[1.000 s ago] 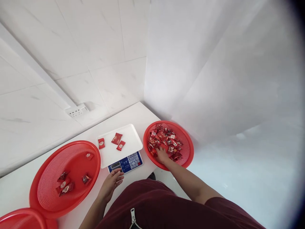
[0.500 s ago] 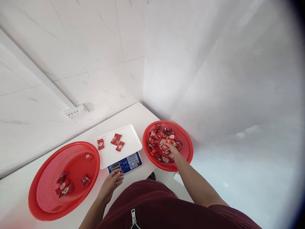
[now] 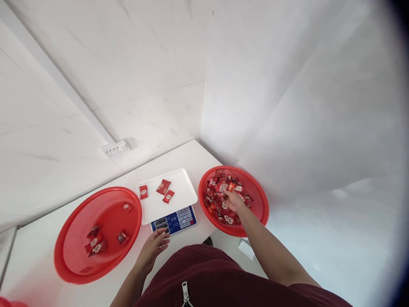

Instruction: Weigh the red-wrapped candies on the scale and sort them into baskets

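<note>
My right hand (image 3: 234, 201) reaches into the right red basket (image 3: 263, 204), its thumb and fingers closed on a small red wrapped packet (image 3: 221, 187). Many similar red packets are heaped under and around it. Beside the front edge of the digital scale (image 3: 174, 222), my left hand (image 3: 155, 248) hovers with loosely stretched fingers and nothing in them. On the scale's white tray (image 3: 151, 213) lie three red packets, one of them a flatter, larger packet (image 3: 163, 186). The left red basket (image 3: 76, 279) holds several red packets (image 3: 97, 247) on its bottom.
All of this stands on a white table (image 3: 35, 251) against a tiled wall. A power socket (image 3: 115, 148) is fixed to the wall behind the scale. Smooth pale panels rise on the right. Part of another red object (image 3: 12, 302) shows at the lower left corner.
The view has shifted, so the things appear farther right. My right hand has moved slightly within the basket, still pinching a packet. My left hand stays by the scale.
</note>
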The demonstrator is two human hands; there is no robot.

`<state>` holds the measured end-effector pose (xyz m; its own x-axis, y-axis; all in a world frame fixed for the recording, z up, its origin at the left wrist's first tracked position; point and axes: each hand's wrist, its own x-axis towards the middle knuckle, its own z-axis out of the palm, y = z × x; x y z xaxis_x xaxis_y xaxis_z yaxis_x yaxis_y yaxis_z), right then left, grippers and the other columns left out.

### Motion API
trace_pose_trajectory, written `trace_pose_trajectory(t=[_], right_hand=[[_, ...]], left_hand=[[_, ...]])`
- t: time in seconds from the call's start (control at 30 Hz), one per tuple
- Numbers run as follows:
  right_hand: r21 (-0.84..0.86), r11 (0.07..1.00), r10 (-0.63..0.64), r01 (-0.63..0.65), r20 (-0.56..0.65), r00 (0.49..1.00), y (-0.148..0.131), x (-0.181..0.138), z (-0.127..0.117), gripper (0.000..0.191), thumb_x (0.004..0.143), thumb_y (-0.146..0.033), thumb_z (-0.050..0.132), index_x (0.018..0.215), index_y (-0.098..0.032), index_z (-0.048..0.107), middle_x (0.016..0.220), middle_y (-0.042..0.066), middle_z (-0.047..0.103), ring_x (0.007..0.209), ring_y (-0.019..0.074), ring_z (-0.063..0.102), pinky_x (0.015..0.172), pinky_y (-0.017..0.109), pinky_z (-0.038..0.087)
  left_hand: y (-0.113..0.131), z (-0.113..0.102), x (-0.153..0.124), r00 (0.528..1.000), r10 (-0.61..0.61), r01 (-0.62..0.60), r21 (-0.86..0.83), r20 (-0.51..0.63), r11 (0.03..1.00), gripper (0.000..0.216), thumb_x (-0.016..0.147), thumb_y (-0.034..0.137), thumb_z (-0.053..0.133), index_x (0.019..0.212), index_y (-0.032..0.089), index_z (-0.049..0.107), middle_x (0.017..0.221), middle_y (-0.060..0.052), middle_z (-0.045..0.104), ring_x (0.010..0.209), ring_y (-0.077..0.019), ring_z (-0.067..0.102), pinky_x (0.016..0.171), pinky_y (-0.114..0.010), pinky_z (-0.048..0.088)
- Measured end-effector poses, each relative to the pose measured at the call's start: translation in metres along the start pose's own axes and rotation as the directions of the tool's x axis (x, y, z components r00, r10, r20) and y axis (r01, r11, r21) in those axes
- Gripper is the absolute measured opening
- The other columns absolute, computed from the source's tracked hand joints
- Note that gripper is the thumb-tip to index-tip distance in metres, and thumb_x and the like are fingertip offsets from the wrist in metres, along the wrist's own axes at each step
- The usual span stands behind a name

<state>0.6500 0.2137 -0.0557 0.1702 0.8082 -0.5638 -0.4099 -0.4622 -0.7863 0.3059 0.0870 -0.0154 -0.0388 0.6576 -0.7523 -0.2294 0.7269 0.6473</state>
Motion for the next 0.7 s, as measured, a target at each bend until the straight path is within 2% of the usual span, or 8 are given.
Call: trace_pose_trajectory(t=[0.1,0.23,0.33,0.4,0.53,0.7], right_hand=[[-0.071,0.997,0.019,-0.008,0.148,0.989,0.002,-0.008,0.039,0.011,0.076,-0.026,0.063,0.081,-0.024,0.055,0.069,-0.002,0.059,0.056,0.0105,0.054,0.048,0.021,0.049],[-0.251,0.968,0.069,0.027,0.369,0.927,0.010,-0.017,0.104,0.016,0.074,-0.028,0.064,0.089,-0.022,0.060,0.069,-0.001,0.060,0.056,0.0096,0.054,0.045,0.017,0.043],[-0.414,0.903,0.096,0.115,0.455,0.886,0.016,-0.024,0.147,0.028,0.074,-0.029,0.064,0.100,-0.022,0.060,0.072,0.000,0.061,0.055,0.0088,0.052,0.045,0.017,0.042],[-0.493,0.854,0.097,0.165,0.463,0.881,0.020,-0.027,0.166,0.040,0.072,-0.028,0.064,0.111,-0.022,0.055,0.078,0.001,0.062,0.055,0.0088,0.052,0.044,0.017,0.043],[-0.616,0.766,0.093,0.187,0.394,0.915,0.025,-0.027,0.175,0.058,0.071,-0.031,0.065,0.125,-0.024,0.043,0.092,0.005,0.062,0.059,0.0097,0.054,0.044,0.018,0.044],[-0.684,0.704,0.139,0.192,0.398,0.907,0.027,-0.025,0.169,0.048,0.074,-0.035,0.062,0.118,-0.023,0.048,0.086,0.004,0.062,0.060,0.0101,0.055,0.048,0.018,0.044]], left_hand=[[0.000,0.002,-0.003,1.000,0.007,-0.007,-0.012,0.000,1.000,0.038,0.065,0.036,0.069,0.096,0.018,0.056,0.088,-0.005,0.064,0.073,-0.0135,0.060,0.074,-0.029,0.045],[0.001,0.002,-0.008,1.000,0.021,-0.021,-0.035,0.008,0.999,0.032,0.069,0.033,0.067,0.095,0.018,0.055,0.089,-0.005,0.063,0.072,-0.0121,0.059,0.073,-0.027,0.044],[-0.001,-0.003,-0.012,1.000,0.023,-0.024,-0.048,-0.006,0.999,0.031,0.070,0.032,0.065,0.095,0.018,0.055,0.088,-0.005,0.063,0.072,-0.0122,0.058,0.073,-0.027,0.044],[-0.003,-0.008,-0.014,0.999,0.025,-0.026,-0.056,-0.021,0.998,0.033,0.070,0.034,0.066,0.097,0.018,0.055,0.090,-0.006,0.062,0.073,-0.0125,0.058,0.074,-0.028,0.044],[-0.010,-0.020,-0.015,0.998,0.030,-0.034,-0.065,-0.058,0.997,0.038,0.068,0.036,0.067,0.099,0.018,0.055,0.091,-0.007,0.062,0.074,-0.0130,0.059,0.075,-0.029,0.044],[-0.015,-0.027,-0.015,0.997,0.015,-0.021,-0.077,-0.082,0.997,0.038,0.068,0.037,0.066,0.098,0.018,0.055,0.090,-0.006,0.062,0.073,-0.0125,0.059,0.074,-0.028,0.045]])
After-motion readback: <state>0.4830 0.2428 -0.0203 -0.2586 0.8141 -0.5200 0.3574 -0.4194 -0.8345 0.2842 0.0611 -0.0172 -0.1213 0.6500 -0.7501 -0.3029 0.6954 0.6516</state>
